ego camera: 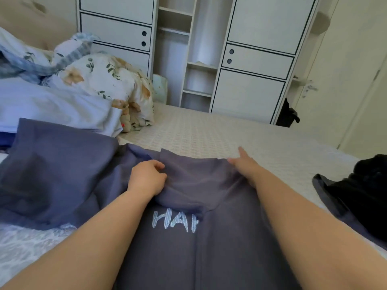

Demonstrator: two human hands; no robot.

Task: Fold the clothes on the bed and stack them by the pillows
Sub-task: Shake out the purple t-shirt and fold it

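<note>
Folding in progress. Shirt (pixel 188 237) lies flat on the bed (pixel 209 132), top edge turned down over its lettering. Left hand (pixel 146 178) pinches the fold; right hand (pixel 244 166) presses it, fingers straight. Next move likely requires smoothing, then folding again.

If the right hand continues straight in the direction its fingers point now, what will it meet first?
Probably only bare bedspread. The right hand points away across the blue shirt's far edge; beyond it the bed looks free up to the wardrobe, though depth is unclear.
</note>
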